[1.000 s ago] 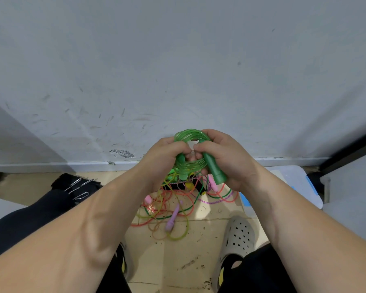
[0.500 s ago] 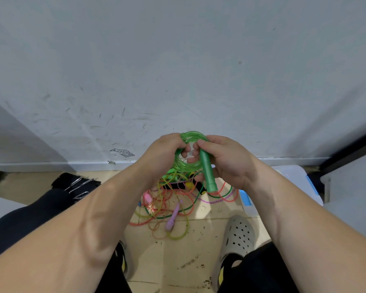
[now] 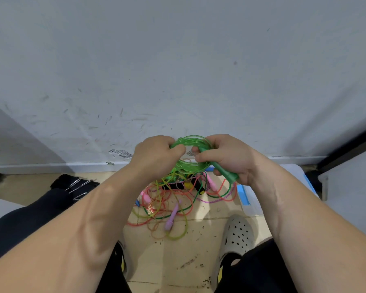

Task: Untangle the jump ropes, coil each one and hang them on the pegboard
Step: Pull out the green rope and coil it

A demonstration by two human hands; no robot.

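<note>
Since half a second ago, the green handle (image 3: 230,176) has swung from nearly upright to a slant, its free end now pointing toward 4 o'clock. The coil has also spread a little wider between my hands.

Both hands are raised close together just below the middle of the view, in front of a scuffed pale grey wall (image 3: 178,70). My left hand (image 3: 156,157) has its fingers curled round the 9 o'clock side of the coiled green jump rope (image 3: 188,167). My right hand (image 3: 226,159) is wrapped round the green handle and pins the coil's 3 o'clock side. My thumbs almost meet across the opening of the coil. The translucent green loops stand as one round bundle, held in the air well above the floor.

Below the coil, toward 6 o'clock, a tangle of jump ropes (image 3: 167,199) lies on the tiled floor (image 3: 178,261), with orange, yellow, green and purple cords crossing one another. A lilac handle (image 3: 171,218) lies at the tangle's 6 o'clock edge and a pink handle (image 3: 146,196) at its 9 o'clock edge.

At 5 o'clock from the tangle is my grey clog (image 3: 237,231). A black item with metal clips (image 3: 76,185) lies at 9 o'clock near the wall. At 3 o'clock is a white plastic piece with blue tape (image 3: 251,199).
</note>
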